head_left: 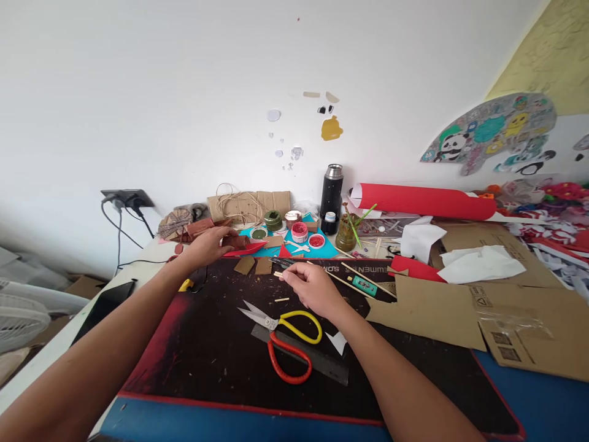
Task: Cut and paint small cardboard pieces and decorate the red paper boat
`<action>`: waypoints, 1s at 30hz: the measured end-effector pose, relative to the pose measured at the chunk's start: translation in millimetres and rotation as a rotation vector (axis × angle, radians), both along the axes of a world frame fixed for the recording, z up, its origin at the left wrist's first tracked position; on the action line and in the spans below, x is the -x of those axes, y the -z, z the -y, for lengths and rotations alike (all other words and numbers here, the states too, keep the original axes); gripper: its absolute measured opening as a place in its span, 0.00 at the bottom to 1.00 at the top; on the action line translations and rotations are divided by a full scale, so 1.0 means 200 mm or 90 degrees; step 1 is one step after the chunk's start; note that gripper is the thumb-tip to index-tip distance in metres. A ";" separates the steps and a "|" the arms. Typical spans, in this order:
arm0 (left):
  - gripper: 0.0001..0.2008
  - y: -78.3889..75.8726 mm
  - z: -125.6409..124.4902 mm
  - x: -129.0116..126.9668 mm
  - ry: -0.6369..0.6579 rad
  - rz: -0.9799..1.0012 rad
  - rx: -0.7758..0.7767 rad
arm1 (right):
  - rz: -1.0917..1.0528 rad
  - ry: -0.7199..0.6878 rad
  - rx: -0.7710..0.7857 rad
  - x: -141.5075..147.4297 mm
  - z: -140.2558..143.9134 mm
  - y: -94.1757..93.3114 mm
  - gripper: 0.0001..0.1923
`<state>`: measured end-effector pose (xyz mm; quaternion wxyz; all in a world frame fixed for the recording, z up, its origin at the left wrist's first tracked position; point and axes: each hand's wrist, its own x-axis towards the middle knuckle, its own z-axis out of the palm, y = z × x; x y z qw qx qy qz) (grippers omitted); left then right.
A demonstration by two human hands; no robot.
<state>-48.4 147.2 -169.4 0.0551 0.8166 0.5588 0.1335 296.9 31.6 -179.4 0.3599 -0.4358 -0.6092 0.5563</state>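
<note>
My left hand [209,244] reaches to the far left of the dark work mat [202,350] and closes its fingers on a small brown cardboard piece [235,240], just above a red paper cut-out [248,249]. My right hand [313,287] hovers over the middle of the mat and pinches a short thin wooden stick [278,274] between thumb and fingers. Scissors [280,331] with one yellow and one red handle lie open on the mat, just in front of my right hand, on top of a dark ruler [317,362].
Small paint pots [299,231] sit on a turquoise sheet at the back, beside a black flask [332,190] and a jar of sticks [346,233]. A red roll [423,201], white paper and flat cardboard [442,307] fill the right. A wall socket [126,197] with cables is at left.
</note>
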 end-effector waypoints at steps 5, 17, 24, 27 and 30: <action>0.32 -0.07 0.05 0.04 0.006 0.052 -0.014 | 0.001 -0.001 0.001 0.00 0.00 -0.01 0.11; 0.27 -0.09 0.08 0.01 0.033 0.063 -0.039 | 0.005 -0.002 -0.001 0.01 0.00 0.01 0.11; 0.23 -0.20 0.35 -0.27 -0.003 0.204 -0.085 | -0.051 0.001 0.035 0.01 0.00 -0.01 0.10; 0.22 -0.19 0.48 -0.46 0.021 0.305 0.022 | -0.065 0.018 0.033 0.01 -0.01 -0.01 0.10; 0.23 -0.15 0.54 -0.60 0.036 0.393 0.154 | -0.071 0.032 0.029 0.01 -0.01 -0.01 0.11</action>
